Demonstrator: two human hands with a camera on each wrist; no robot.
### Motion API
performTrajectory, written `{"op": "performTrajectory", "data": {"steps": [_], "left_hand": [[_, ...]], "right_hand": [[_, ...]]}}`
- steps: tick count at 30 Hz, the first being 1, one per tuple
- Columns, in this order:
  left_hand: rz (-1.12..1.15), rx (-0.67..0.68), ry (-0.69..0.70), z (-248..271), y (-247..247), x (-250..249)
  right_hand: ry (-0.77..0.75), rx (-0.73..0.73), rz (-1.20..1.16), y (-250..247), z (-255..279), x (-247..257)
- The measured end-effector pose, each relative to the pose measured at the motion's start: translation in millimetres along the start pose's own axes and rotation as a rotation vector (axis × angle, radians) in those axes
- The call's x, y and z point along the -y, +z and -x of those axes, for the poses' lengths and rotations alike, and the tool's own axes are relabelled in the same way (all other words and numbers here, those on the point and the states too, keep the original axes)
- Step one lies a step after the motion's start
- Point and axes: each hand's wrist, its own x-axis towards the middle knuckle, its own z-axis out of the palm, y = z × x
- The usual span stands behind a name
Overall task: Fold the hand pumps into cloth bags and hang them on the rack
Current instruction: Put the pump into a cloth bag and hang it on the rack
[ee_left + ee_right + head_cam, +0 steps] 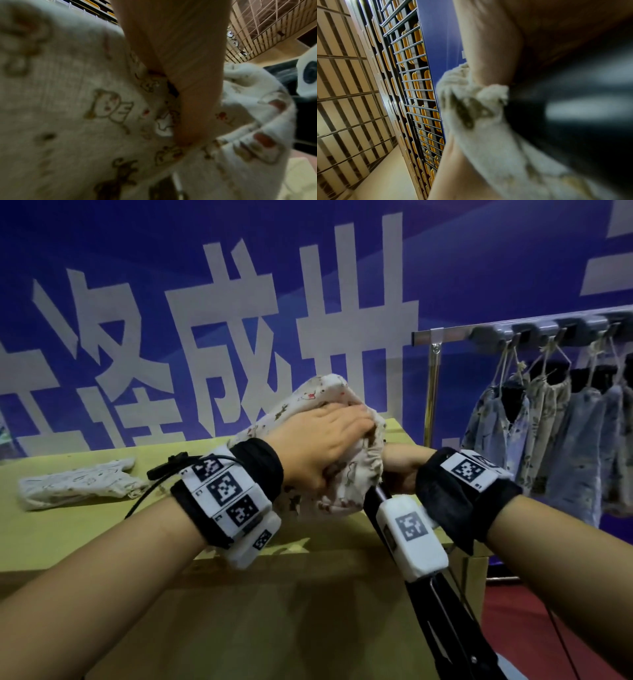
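A cream cloth bag (329, 392) with small printed figures is held up over the table. My left hand (325, 440) lies over its top and grips the fabric; in the left wrist view a finger (188, 81) presses into the printed cloth (68, 121). My right hand (402, 462) reaches into the gathered mouth of the bag, its fingers hidden inside. A black hand pump (445, 628) sticks out of the mouth and slants down to the lower right. In the right wrist view its black body (573, 108) runs along my palm, with the bag's rim (471, 101) bunched round it.
A second cream bag (78, 484) lies flat at the left of the yellow-green table (102, 542). At the right stands a metal rack (431, 392) with grey hooks, several filled cloth bags (565, 440) hanging from it. A blue banner wall is behind.
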Motion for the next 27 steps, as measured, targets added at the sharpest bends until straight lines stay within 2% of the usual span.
{"op": "performTrajectory", "data": {"steps": [2,5,9,12,14,16,19,22,24,27], "left_hand": [[-0.049,-0.082,0.018,-5.4,-1.6,0.0],[-0.139,-0.153,0.046,-14.5,-8.2,3.2],[-0.189,-0.197,0.06,-30.3,-11.0,8.1],[-0.304,-0.215,0.092,-37.3,-15.8,13.2],[-0.376,-0.231,0.134,-37.9,-18.6,17.8],[-0.419,-0.241,0.173,-39.1,-22.5,21.9],[-0.405,-0.238,0.193,-43.0,-29.3,29.5],[-0.323,-0.211,0.132,-44.3,-39.2,42.2],[-0.28,-0.16,0.036,-45.0,-50.1,50.9],[-0.362,-0.051,-0.147,-52.5,-63.1,58.8]], "right_hand": [[-0.011,0.0,-0.087,-2.4,2.9,3.1],[-0.094,0.075,-0.317,-3.6,5.5,6.6],[-0.19,0.01,-0.496,-5.1,2.7,12.1],[-0.199,0.122,-0.668,-10.1,9.9,21.1],[-0.2,0.204,-0.659,-12.6,14.3,26.6],[-0.174,0.225,-0.646,-18.4,17.5,30.4],[-0.135,0.116,-0.563,-25.7,27.0,39.7],[-0.174,-0.056,-0.514,-38.7,35.4,51.2],[-0.227,-0.121,-0.56,-49.8,43.0,59.1],[-0.345,-0.194,-0.629,-69.0,55.8,74.0]]}}
